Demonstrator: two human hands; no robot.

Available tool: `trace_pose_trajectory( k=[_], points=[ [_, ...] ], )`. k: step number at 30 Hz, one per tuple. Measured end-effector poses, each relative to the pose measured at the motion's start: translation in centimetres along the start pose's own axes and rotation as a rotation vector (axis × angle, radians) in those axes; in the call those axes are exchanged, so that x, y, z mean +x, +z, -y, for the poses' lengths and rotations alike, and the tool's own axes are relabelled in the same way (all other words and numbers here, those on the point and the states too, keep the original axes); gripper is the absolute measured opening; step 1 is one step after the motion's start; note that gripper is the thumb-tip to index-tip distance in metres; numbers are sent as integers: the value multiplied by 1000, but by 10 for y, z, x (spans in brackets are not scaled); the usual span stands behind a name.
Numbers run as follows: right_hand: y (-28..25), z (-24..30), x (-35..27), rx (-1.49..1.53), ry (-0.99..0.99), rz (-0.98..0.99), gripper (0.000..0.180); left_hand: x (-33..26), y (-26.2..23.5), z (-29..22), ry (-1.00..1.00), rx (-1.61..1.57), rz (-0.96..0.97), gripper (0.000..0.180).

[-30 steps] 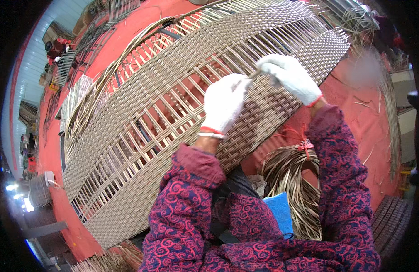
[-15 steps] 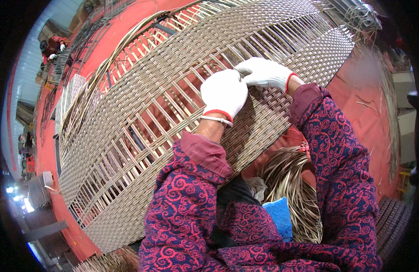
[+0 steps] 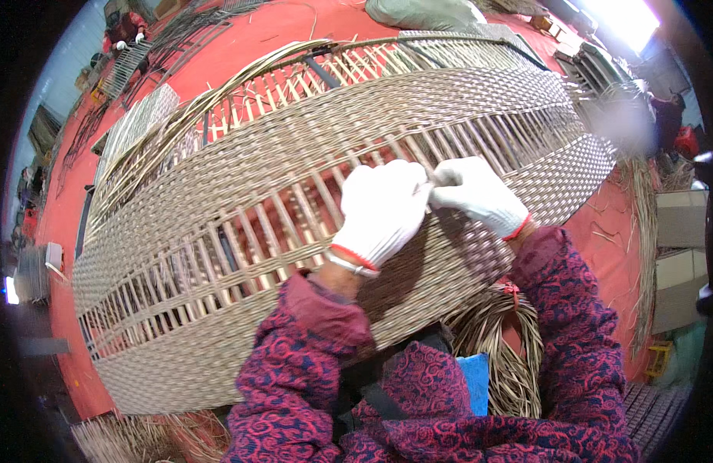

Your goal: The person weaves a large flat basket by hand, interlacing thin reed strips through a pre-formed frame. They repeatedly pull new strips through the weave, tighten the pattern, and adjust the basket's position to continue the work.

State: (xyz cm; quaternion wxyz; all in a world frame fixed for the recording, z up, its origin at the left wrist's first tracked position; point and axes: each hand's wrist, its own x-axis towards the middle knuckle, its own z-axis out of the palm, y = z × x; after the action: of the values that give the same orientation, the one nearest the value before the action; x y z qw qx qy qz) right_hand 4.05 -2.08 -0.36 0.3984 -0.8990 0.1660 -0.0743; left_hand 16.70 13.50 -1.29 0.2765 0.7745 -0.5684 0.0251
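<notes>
A wide brown wicker panel (image 3: 310, 123) lies across in front of me, with tightly woven bands and an open band of bare strands through its middle. My left hand (image 3: 383, 201), in a white knit glove with a red cuff edge, is closed at the near side of that open band. Its fingertips meet those of my right hand (image 3: 480, 193), gloved alike and pinched. Between them is a strand (image 3: 418, 153) of the panel, partly covered by the gloves. The exact grip on it is hidden.
A coiled bundle of wicker strands (image 3: 480, 328) lies near my lap, beside a blue piece (image 3: 474, 382). Long loose strands (image 3: 144, 174) trail along the panel's far left. Red floor covering (image 3: 256, 27) extends beyond. A co-worker (image 3: 125, 35) is at the far left.
The view has swung, so the panel sits more level and more of the far room shows. Both hands stay together at the open band; the right fingers now angle more toward the left hand.
</notes>
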Motion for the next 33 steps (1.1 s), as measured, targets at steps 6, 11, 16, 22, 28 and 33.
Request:
trace_pose_trajectory(
  k=[6, 11, 16, 22, 28, 33],
  points=[
    [-2, -14, 7, 165, -125, 74, 34, -9, -1, -23, -3, 241, -212, 12],
    [-3, -17, 15, 188, -98, 181, 29, -20, 18, -45, -306, 74, -347, 7],
    [1, -16, 16, 172, -7, 210, 26, -36, 47, -44, -491, -195, -502, 11],
    [-13, -43, 18, 233, -2, 319, 29, -42, 63, -34, -370, -126, -591, 20],
    [-107, -85, -19, 238, 339, 136, 17, -37, 57, -42, -275, 6, -519, 24],
    [-127, -99, -54, 451, 174, 93, 12, 15, 58, -76, 23, -56, -538, 30]
  ],
)
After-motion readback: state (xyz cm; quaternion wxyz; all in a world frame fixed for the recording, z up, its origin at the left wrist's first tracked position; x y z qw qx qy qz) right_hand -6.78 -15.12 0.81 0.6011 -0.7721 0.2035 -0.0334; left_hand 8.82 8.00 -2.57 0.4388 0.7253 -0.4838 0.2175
